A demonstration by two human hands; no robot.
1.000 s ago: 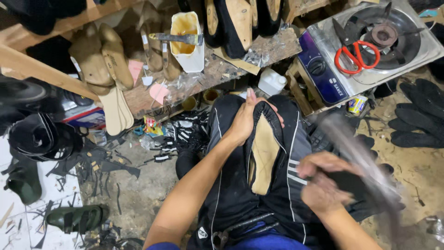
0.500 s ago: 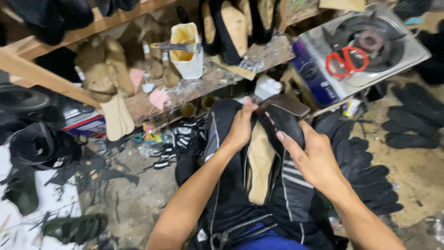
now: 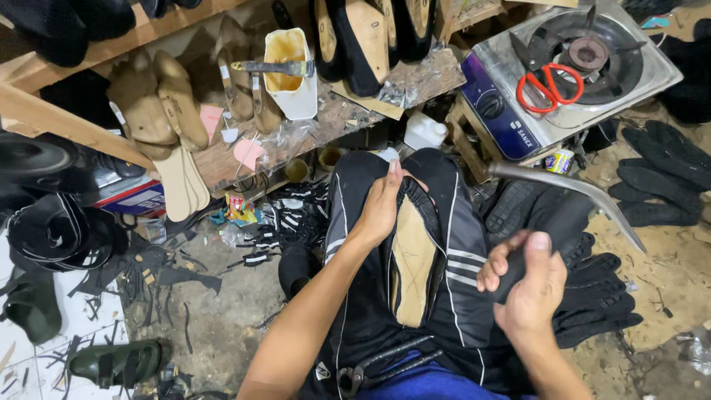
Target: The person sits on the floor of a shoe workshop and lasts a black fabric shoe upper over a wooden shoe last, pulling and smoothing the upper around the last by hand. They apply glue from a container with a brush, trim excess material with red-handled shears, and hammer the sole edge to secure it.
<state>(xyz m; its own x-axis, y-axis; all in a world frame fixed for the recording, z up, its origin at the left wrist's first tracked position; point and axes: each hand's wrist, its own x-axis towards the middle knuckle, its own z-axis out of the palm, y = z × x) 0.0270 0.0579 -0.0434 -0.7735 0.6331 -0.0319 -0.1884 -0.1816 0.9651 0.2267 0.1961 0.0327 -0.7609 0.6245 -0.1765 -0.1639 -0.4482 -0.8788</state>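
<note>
A black shoe upper on a last, its tan insole [image 3: 412, 259] facing up, rests between my knees on black striped trousers. My left hand [image 3: 381, 204] presses on the toe end and steadies it. My right hand [image 3: 527, 285] is shut on the black handle of a curved metal hammer [image 3: 574, 194], whose head is raised to the right of the shoe and clear of it. A pair of pincers [image 3: 378, 364] lies across my lap near the heel end.
A wooden bench [image 3: 348, 111] ahead holds wooden lasts, a white glue jug [image 3: 290, 74] and shoes. A gas stove [image 3: 570, 70] with red scissors [image 3: 549, 85] on top stands at right. Black soles [image 3: 652, 185] and scraps litter the floor; a green sandal [image 3: 115, 361] lies at left.
The right hand struck down onto the shoe's toe with the hammer, then drew back to the right. It now holds the hammer raised. The left hand stayed on the toe.
</note>
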